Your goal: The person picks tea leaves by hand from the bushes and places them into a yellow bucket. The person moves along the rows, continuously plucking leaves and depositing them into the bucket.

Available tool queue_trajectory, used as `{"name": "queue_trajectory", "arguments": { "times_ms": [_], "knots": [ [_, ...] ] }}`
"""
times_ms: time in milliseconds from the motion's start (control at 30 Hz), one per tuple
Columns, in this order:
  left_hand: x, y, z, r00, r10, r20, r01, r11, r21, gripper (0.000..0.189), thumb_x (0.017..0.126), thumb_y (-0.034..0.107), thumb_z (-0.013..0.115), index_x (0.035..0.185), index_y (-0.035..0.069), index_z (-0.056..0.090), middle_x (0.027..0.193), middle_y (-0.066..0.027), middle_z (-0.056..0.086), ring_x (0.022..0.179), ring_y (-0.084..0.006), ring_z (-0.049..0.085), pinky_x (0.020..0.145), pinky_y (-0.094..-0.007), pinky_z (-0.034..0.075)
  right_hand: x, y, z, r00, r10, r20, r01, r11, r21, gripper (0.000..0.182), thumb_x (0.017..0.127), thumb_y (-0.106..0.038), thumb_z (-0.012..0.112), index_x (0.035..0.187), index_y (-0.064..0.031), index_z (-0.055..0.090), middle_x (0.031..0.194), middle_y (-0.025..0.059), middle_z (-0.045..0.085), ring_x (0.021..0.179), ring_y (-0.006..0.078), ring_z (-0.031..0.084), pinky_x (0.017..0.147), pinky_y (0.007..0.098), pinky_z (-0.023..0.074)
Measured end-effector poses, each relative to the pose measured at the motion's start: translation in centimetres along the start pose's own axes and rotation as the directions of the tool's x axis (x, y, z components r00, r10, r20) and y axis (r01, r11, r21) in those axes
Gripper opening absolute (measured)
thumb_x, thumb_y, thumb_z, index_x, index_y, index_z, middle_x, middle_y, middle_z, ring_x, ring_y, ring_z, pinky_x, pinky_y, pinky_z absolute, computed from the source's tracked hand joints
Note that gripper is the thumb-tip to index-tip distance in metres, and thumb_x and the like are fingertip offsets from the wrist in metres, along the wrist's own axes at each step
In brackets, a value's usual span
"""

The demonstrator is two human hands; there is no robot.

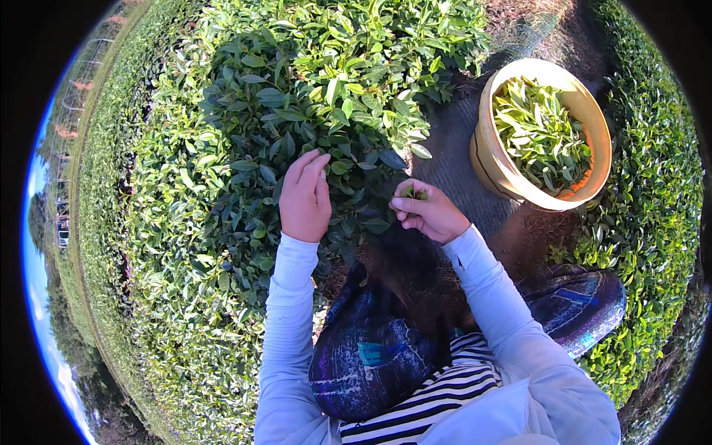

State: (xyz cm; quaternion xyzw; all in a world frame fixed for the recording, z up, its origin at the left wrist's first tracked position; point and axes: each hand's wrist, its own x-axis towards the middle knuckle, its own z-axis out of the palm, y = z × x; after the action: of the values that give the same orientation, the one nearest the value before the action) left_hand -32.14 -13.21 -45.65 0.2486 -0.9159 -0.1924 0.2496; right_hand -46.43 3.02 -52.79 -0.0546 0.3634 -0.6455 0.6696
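My left hand (306, 194) is over the shaded part of a leafy green bush (261, 111), palm down, its fingertips at the leaves; whether it grips a leaf cannot be seen. My right hand (425, 208), at the bush's right edge, is closed around a few small picked green leaves (414, 193). To the upper right of my right hand stands a round, light-coloured basket (484, 150), tilted in view, holding a heap of loose green leaves (537, 130). Some orange shows inside the basket's lower right wall.
Dark ground matting (461, 161) and brown soil (534, 239) lie between the bush and another leafy hedge (656, 183) on the right. My knees, in patterned dark cloth (372, 356), are bent below my hands. More bush rows run along the left.
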Motion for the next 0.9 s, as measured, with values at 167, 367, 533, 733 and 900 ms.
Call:
{"name": "queue_trajectory", "arguments": {
  "times_ms": [167,367,533,733,900],
  "knots": [
    [3.0,0.5,1.3,0.98,0.187,0.061,-0.184,0.982,-0.048,0.026,0.078,-0.004,0.051,0.102,0.004,0.058,0.105,-0.0133,0.056,0.096,-0.0304,0.055,0.082,-0.035,0.045,1.6,-1.6,1.1,0.937,-0.28,-0.208,0.189,0.909,-0.371,0.015,0.083,-0.022,0.061,0.086,-0.0087,0.055,0.065,-0.0034,0.051,0.052,0.0039,0.048,0.046,0.018,0.0413],
    [3.7,-2.4,1.5,0.977,0.168,0.131,-0.171,0.985,0.012,0.023,0.08,-0.001,0.051,0.102,0.003,0.058,0.107,-0.0143,0.055,0.098,-0.0312,0.053,0.084,-0.0347,0.044,3.8,-1.9,3.2,0.833,-0.552,0.029,0.275,0.368,-0.888,0.022,0.074,-0.021,0.067,0.089,-0.0063,0.062,0.077,0.0074,0.062,0.066,0.0202,0.06,0.061,0.0308,0.0479],
    [4.2,-2.8,1.4,0.962,0.234,0.138,-0.23,0.972,-0.042,0.023,0.076,0.0,0.055,0.099,0.002,0.059,0.106,-0.0148,0.054,0.102,-0.0327,0.051,0.087,-0.0381,0.043,6.4,-0.2,5.5,0.67,-0.742,0.026,0.193,0.141,-0.971,0.028,0.069,-0.021,0.071,0.091,-0.0067,0.061,0.082,0.0103,0.061,0.073,0.0266,0.059,0.067,0.0342,0.0475],
    [3.8,-3.7,1.5,0.964,0.232,0.127,-0.219,0.97,-0.104,0.02,0.076,0.003,0.057,0.096,0.002,0.058,0.107,-0.0141,0.053,0.103,-0.0323,0.05,0.088,-0.0382,0.042,7.6,0.7,6.7,0.622,-0.782,0.035,0.258,0.163,-0.952,0.026,0.06,-0.003,0.072,0.082,-0.006,0.058,0.078,0.0102,0.056,0.071,0.0271,0.057,0.064,0.0336,0.0472],
    [3.6,-3.5,0.9,0.958,0.219,0.184,-0.202,0.974,-0.107,0.021,0.076,0.005,0.057,0.097,0.002,0.058,0.107,-0.0135,0.053,0.104,-0.0317,0.049,0.089,-0.0375,0.041,6.8,0.3,5.7,0.648,-0.742,0.171,0.301,0.043,-0.953,0.026,0.063,-0.006,0.072,0.077,-0.0055,0.051,0.074,0.0093,0.054,0.066,0.0266,0.056,0.059,0.0337,0.0463]
  ]
}}
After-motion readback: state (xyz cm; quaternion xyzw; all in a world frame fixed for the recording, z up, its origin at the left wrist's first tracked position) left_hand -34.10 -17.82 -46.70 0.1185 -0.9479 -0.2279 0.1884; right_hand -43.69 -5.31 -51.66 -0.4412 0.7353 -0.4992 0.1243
